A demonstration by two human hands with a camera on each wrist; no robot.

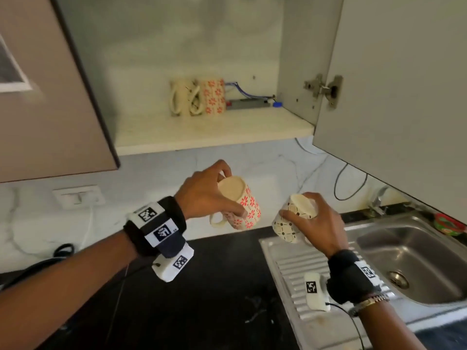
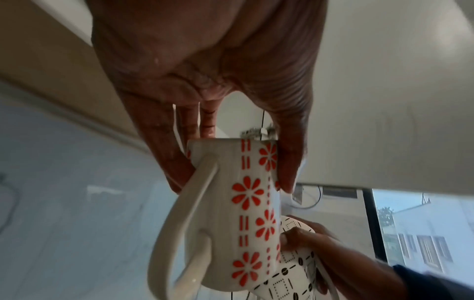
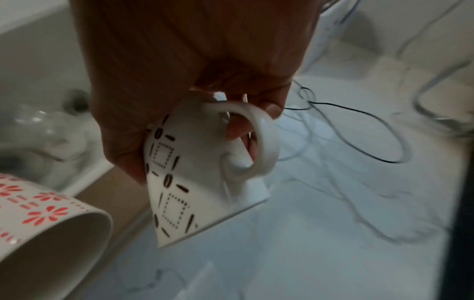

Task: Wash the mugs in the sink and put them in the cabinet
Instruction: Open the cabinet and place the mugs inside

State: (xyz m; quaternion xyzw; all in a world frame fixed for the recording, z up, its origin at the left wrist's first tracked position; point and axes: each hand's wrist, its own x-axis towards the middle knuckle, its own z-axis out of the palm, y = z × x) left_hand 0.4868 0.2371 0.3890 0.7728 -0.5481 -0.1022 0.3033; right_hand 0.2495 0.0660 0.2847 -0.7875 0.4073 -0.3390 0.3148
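Cabinet: white wall cabinet point(image 1: 202, 132) with both doors swung open; one bare white shelf in view.
Countertop: black stone countertop point(image 1: 202, 286) below the cabinet, left of the sink.
Sink: stainless-steel sink point(image 1: 414, 251) with a ribbed draining board on its left side; the basin holds no mugs.
Stored mugs: cream mug with a looped handle point(image 1: 180, 97) and cream mug with red flowers point(image 1: 213, 96), touching side by side at the back of the shelf.
Left hand: left hand point(image 1: 202, 193) grasps the base end of a tall cream ceramic mug with red flower print point(image 1: 246, 210); thumb on one side, fingers on the other.
Red-flower mug position: held in the air above the countertop, below the shelf, tilted base-up with its handle pointing down-left.
Right hand: right hand point(image 1: 316, 223) is closed round a flared white ceramic mug with a black bean-and-square pattern point(image 1: 290, 223), fingers by its handle.
Patterned mug position: held base-up above the draining board's left end, just beside the red-flower mug.
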